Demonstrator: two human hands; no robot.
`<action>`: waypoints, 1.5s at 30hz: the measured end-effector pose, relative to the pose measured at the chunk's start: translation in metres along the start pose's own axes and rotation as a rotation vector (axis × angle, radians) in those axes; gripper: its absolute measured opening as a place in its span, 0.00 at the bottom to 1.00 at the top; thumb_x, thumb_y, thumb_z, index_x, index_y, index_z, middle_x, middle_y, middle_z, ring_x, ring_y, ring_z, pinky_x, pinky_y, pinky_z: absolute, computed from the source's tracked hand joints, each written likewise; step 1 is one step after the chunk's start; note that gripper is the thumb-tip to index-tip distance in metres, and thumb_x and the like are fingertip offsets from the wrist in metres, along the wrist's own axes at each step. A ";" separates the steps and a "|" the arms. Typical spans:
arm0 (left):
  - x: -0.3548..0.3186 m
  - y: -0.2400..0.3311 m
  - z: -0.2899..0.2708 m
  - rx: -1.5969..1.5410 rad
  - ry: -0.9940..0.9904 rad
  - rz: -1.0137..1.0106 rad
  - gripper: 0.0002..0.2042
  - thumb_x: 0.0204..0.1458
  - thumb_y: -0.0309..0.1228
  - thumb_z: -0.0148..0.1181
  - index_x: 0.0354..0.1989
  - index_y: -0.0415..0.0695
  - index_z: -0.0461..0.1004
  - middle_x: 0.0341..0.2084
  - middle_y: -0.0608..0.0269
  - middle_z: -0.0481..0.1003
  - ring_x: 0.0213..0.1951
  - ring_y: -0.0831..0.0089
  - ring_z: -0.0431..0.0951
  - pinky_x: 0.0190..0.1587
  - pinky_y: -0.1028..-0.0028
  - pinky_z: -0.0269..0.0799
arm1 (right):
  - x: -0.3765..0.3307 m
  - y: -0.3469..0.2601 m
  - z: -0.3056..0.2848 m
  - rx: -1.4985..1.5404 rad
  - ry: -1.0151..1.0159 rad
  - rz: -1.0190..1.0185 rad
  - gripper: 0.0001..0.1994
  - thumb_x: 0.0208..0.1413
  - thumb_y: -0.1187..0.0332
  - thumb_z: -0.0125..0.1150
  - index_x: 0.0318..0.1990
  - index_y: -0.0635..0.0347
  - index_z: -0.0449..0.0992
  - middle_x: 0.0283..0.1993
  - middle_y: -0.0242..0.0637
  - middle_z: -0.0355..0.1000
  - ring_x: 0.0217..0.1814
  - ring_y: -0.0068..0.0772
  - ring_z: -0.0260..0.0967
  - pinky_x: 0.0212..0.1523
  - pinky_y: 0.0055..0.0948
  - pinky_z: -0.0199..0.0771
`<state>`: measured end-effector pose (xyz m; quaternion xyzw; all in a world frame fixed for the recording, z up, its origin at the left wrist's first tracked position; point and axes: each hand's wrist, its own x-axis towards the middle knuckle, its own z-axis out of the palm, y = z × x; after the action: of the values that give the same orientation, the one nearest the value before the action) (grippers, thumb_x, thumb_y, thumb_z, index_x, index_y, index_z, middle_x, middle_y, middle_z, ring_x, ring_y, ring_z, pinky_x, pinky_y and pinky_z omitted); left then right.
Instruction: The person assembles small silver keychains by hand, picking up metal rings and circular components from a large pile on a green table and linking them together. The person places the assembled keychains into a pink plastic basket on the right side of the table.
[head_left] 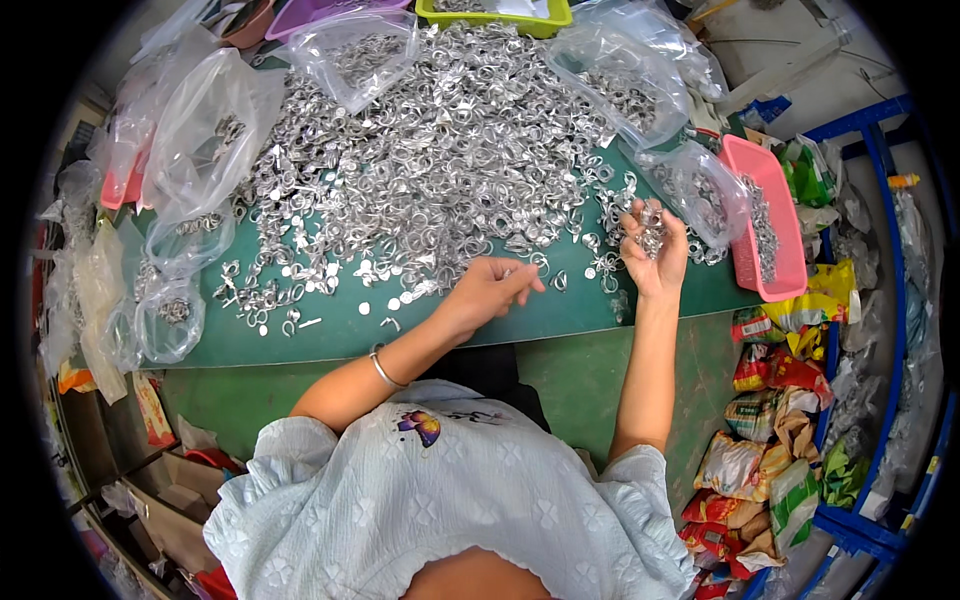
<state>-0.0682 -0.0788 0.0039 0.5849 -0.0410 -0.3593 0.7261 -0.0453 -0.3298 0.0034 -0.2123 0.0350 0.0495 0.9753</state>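
Note:
A large heap of small silvery metal pieces [430, 150], many of them ring-shaped, covers most of the green tabletop [590, 315]. My left hand [492, 292] hovers at the heap's near edge, fingers curled and close together. Whatever lies between its fingertips is too small to make out. Farther right, my right hand [658, 258] is turned palm up, its fingers bent around several metal rings [649, 236]. Loose rings and flat round bits lie on the table around both hands.
Clear plastic bags [215, 130] with metal pieces ring the heap. A pink basket [775, 280] of pieces stands right; a yellow-green tray [545, 22] and purple basket [290, 18] are at the back. Blue metal racking [880, 330] and colourful bags [735, 465] line the right side.

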 end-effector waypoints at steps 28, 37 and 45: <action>-0.012 -0.012 0.008 -0.132 -0.029 -0.084 0.13 0.56 0.36 0.49 0.28 0.38 0.74 0.16 0.73 0.63 0.16 0.88 0.54 0.17 0.84 0.47 | 0.026 -0.058 -0.022 -0.348 0.009 -0.139 0.22 0.51 0.71 0.51 0.55 0.51 0.58 0.47 0.45 0.66 0.35 0.36 0.69 0.17 0.19 0.67; -0.014 -0.019 0.007 -0.170 -0.035 -0.103 0.13 0.56 0.35 0.49 0.27 0.38 0.73 0.16 0.72 0.63 0.16 0.87 0.54 0.17 0.84 0.48 | 0.004 -0.036 -0.026 0.264 -0.017 0.095 0.15 0.55 0.66 0.50 0.50 0.52 0.66 0.47 0.45 0.62 0.44 0.36 0.62 0.19 0.18 0.67; -0.021 -0.013 0.010 -0.186 -0.031 -0.104 0.13 0.56 0.35 0.48 0.27 0.38 0.73 0.16 0.73 0.62 0.17 0.87 0.54 0.18 0.85 0.48 | 0.068 -0.002 0.019 0.232 0.275 0.231 0.12 0.52 0.71 0.48 0.45 0.61 0.65 0.47 0.50 0.62 0.45 0.45 0.64 0.27 0.26 0.67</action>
<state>-0.0943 -0.0754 0.0034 0.5107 0.0120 -0.4077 0.7569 0.0233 -0.3179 0.0153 -0.0978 0.1973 0.1269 0.9672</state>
